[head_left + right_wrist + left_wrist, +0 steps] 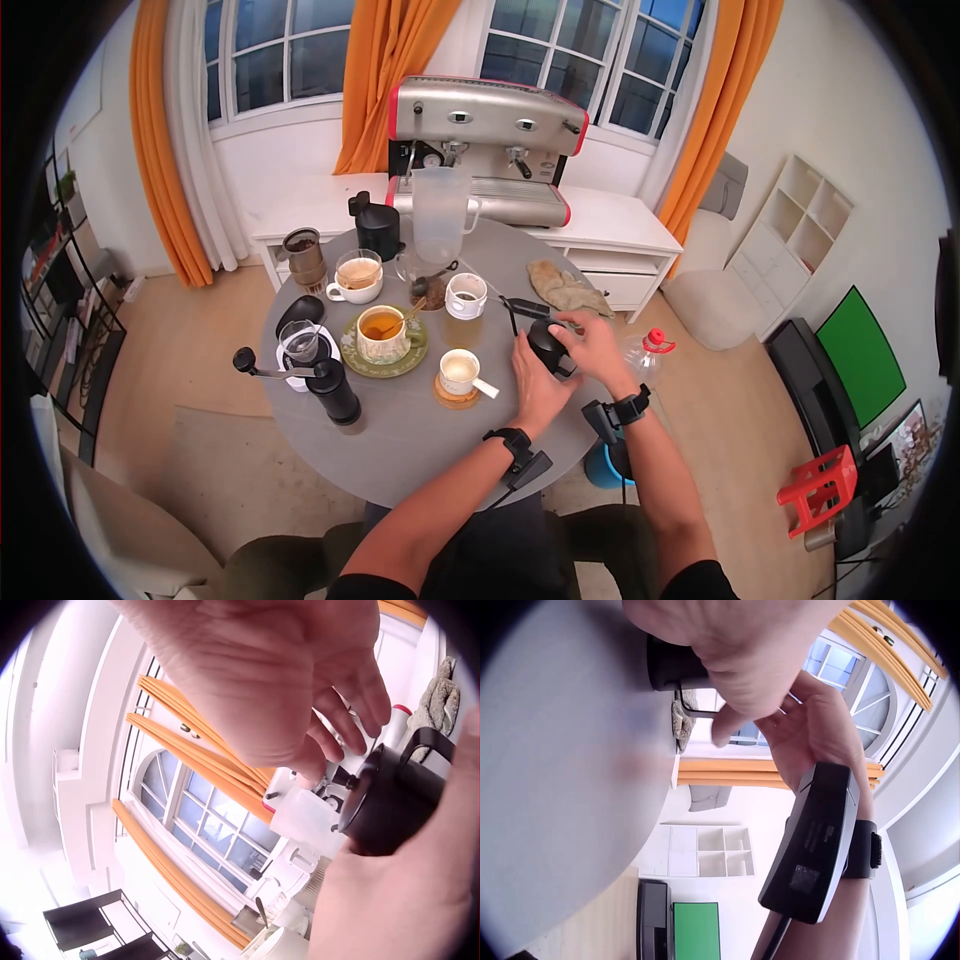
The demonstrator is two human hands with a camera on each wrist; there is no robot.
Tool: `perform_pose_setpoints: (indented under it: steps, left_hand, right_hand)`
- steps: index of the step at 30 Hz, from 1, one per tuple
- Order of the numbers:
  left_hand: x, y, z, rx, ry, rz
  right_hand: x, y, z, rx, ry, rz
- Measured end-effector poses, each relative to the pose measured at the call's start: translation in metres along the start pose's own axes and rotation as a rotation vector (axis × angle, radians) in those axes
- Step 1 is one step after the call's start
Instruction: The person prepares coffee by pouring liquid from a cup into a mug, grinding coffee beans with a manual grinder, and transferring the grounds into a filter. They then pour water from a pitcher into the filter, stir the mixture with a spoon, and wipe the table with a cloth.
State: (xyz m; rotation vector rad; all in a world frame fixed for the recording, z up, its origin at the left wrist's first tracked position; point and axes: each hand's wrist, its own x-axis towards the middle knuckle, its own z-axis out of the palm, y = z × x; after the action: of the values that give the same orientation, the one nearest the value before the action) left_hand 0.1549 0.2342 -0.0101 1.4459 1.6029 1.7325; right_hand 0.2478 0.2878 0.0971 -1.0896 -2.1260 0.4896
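Note:
At the right side of the round table is a black lidded pot (545, 345) with a side handle and a small knob on its lid. My left hand (542, 390) grips the pot's body from the near side. The right wrist view shows that black pot (394, 799) tilted in the frame, with left fingers around it. Over the lid hovers my right hand (597, 350), fingers loosely bent, fingertips close to the knob. In the left wrist view the left hand (742, 652) covers much of the pot (671, 666), and the right hand (810, 739) appears behind.
Close by are a grey-brown cloth (565, 288), a white handled cup (461, 372) on a wooden coaster and a glass cup (466, 295). A tea cup (383, 345) on a green saucer and a hand grinder (335, 395) stand left. A plastic bottle (645, 360) and espresso machine (485, 150) lie beyond.

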Motion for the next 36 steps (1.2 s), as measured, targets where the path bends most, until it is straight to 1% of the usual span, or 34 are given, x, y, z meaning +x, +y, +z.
perform_pose_setpoints:
  steps: [3,5,6,8,15,17,20,24,27,30,32,34,36]
  left_hand:
    - [0.007,-0.001,0.001,-0.04,0.017,0.015]
    - [0.007,0.004,0.001,-0.035,0.012,0.036]
    - [0.007,0.005,0.003,-0.025,0.029,0.02]
    - [0.011,0.008,0.006,-0.007,0.058,-0.01]
    - [0.017,-0.012,0.025,0.025,0.191,0.05]
    - [0.017,-0.015,0.029,0.021,0.223,0.059]
    - [0.016,-0.014,0.028,-0.021,0.195,0.017]
    - [0.014,-0.011,0.022,-0.036,0.157,0.017]
    - [0.014,-0.005,0.017,-0.024,0.12,0.001]
    - [0.014,-0.005,0.016,-0.034,0.101,-0.003]
    - [0.013,0.0,0.011,-0.03,0.079,-0.009]
    - [0.011,-0.002,0.01,-0.092,0.065,-0.022]
    - [0.011,-0.001,0.008,-0.133,0.058,-0.009]
  right_hand:
    - [0.002,0.001,0.007,0.088,-0.026,0.072]
    - [0.002,0.012,0.015,0.126,0.006,0.055]
    - [0.002,0.012,0.016,0.144,0.023,0.049]
    - [0.001,0.012,0.019,0.122,0.058,0.01]
    - [0.002,0.014,0.03,-0.014,0.108,-0.044]
    - [0.003,0.016,0.031,0.022,0.106,-0.06]
    - [0.005,0.022,0.033,0.075,0.081,-0.051]
    - [0.008,0.027,0.03,0.093,0.037,-0.078]
    - [0.008,0.027,0.028,0.133,0.035,-0.056]
    - [0.009,0.02,0.021,0.33,0.04,0.074]
    - [0.013,0.019,0.014,0.432,0.035,0.09]
    - [0.013,0.018,0.011,0.516,0.03,0.099]
    - [0.012,0.018,0.006,0.649,0.049,0.168]
